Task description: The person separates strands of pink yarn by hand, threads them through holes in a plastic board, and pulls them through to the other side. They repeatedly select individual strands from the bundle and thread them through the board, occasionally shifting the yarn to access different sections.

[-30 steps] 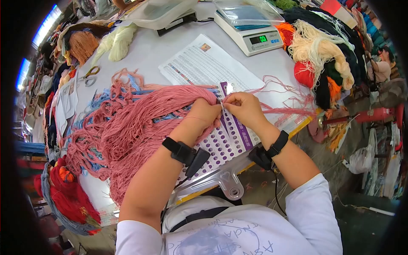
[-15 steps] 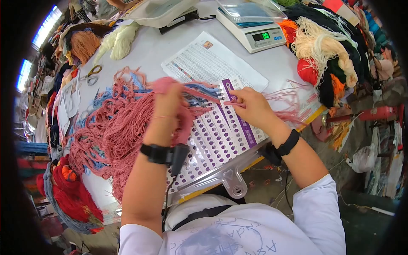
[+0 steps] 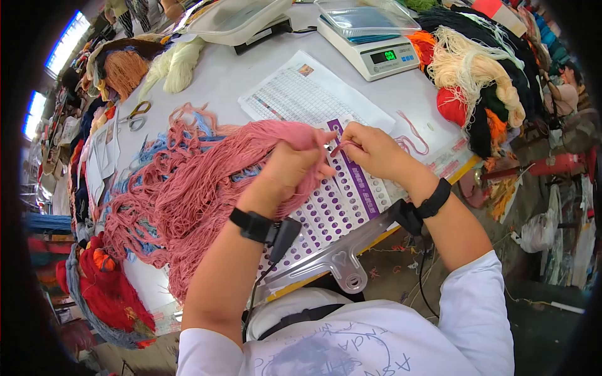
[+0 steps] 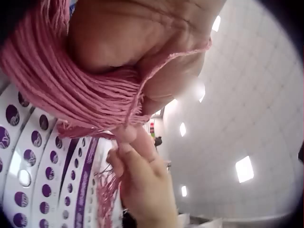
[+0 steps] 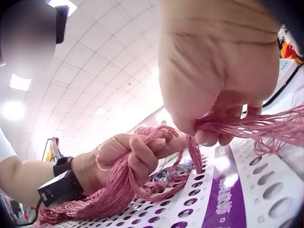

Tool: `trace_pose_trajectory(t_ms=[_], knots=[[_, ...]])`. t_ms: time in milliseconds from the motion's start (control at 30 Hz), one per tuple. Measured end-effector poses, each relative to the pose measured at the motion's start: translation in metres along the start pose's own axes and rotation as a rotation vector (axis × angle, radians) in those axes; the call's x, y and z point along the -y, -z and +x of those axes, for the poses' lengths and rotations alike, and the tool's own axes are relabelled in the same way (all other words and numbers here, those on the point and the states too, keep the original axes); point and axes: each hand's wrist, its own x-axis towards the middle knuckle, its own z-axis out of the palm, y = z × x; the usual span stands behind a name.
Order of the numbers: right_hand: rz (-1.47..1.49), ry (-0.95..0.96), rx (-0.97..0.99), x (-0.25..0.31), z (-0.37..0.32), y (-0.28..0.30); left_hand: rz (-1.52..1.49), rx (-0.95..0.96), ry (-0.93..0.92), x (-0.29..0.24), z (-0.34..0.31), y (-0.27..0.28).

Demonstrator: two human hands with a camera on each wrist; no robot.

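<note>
A thick bundle of pink yarn (image 3: 207,169) spreads over the left of the table, with blue strands under it. My left hand (image 3: 290,168) grips the bundle's right end, fingers curled round the strands in the right wrist view. Close to its right, my right hand (image 3: 375,150) pinches pink strands (image 5: 266,124) between thumb and fingers; they trail off to the right. Beneath both hands lies a white card (image 3: 320,216) with rows of round holes and a purple band (image 3: 357,178). A single pink strand crosses the left palm in the left wrist view.
Printed sheets (image 3: 313,88) lie beyond the hands, below a scale (image 3: 382,57) and a plastic tray (image 3: 235,22). Scissors (image 3: 138,113) are at the left. Heaps of coloured yarn (image 3: 470,75) line the right side. A clear clip (image 3: 345,269) sits at the near edge.
The left hand swung left and up with the pink yarn, then came back right beside the right hand. Fewer loose strands lie at the right than before.
</note>
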Motion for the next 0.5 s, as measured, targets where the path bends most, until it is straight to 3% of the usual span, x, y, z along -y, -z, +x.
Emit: trace_pose_trajectory(t_ms=[33,100,167,233,300,333,400,467,500], knots=[[-0.004,-0.001,0.000,0.002,0.002,0.002,-0.002,0.003,-0.001,0.003,0.004,-0.007],[-0.018,0.048,0.030,0.007,0.006,0.005,0.391,-0.119,0.165,0.007,0.010,-0.019],[-0.057,0.061,0.056,0.006,0.007,0.005,0.441,-0.186,0.233,0.010,0.012,-0.018],[-0.087,0.065,0.079,0.004,0.005,0.002,0.770,-0.219,-0.145,0.029,0.016,0.007],[-0.459,0.081,0.101,0.003,0.000,-0.003,0.470,-0.208,-0.248,0.012,-0.005,0.009],[-0.454,0.075,0.098,0.004,-0.001,-0.007,0.402,-0.186,-0.271,-0.001,-0.018,0.017],[-0.702,0.086,0.056,0.008,-0.003,-0.019,0.269,-0.213,-0.175,-0.032,-0.055,0.037],[-0.772,0.044,0.078,0.013,-0.003,-0.022,0.137,-0.489,-0.230,-0.059,-0.093,0.062],[-0.843,0.005,0.107,0.014,-0.004,-0.023,0.066,-0.522,-0.302,-0.071,-0.111,0.078]])
